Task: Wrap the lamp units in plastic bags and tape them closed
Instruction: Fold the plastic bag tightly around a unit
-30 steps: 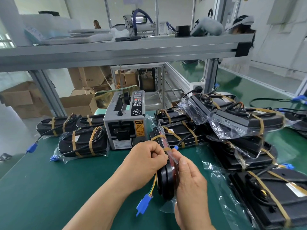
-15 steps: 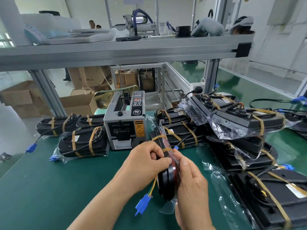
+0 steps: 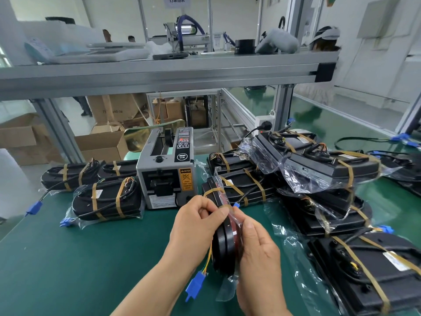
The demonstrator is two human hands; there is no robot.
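Observation:
Both hands hold a black lamp unit [image 3: 224, 246] on edge above the green table, inside a clear plastic bag [image 3: 226, 290]. My left hand [image 3: 197, 226] grips its left side and its fingers press a strip of brown tape [image 3: 215, 191] near the top. Against the unit's right side, my right hand [image 3: 258, 252] curls round the bag. Coloured wires run down to a blue connector [image 3: 194, 286] that hangs below the unit.
A grey tape dispenser [image 3: 167, 169] stands just behind the hands. Wrapped, taped lamp units lie at the left [image 3: 107, 199] and in a pile at the right [image 3: 330, 169]. An aluminium shelf [image 3: 159, 74] crosses overhead. The green table [image 3: 79, 258] stretches to the front left.
The hands and the lamp unit have stayed almost in place. My left fingers have shifted slightly along the tape at the top of the unit.

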